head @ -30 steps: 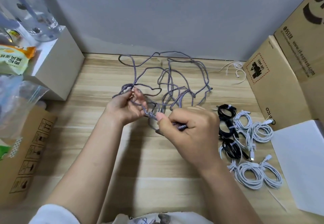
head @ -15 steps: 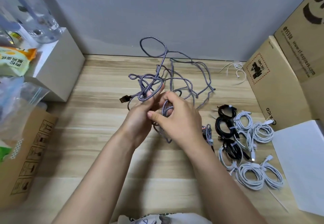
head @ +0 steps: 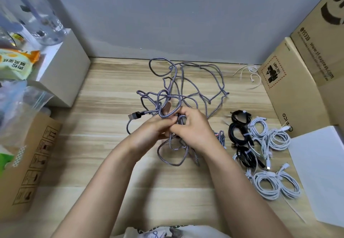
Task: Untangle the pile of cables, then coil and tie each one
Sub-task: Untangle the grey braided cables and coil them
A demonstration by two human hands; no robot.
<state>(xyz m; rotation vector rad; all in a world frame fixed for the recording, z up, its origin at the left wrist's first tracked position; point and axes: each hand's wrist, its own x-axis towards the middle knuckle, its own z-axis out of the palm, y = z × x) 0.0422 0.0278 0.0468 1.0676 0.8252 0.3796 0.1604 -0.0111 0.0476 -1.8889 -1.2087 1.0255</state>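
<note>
A tangle of grey braided cable sprawls over the middle of the wooden table, reaching back to the wall. Its USB plug sticks out to the left of my hands. My left hand and my right hand meet over the front of the tangle, and both grip braided strands between curled fingers. More loops hang out below my hands. To the right lie coiled and tied black cables and white cables.
A white box with a clear bottle and snack packs stands at the back left. Cardboard boxes line the right side, and a brown carton sits at the left. A white sheet lies front right. Loose white ties lie near the wall.
My hands have come together at the middle of the tangle. The raised loop has dropped back onto the table, and the USB plug now shows on the left.
</note>
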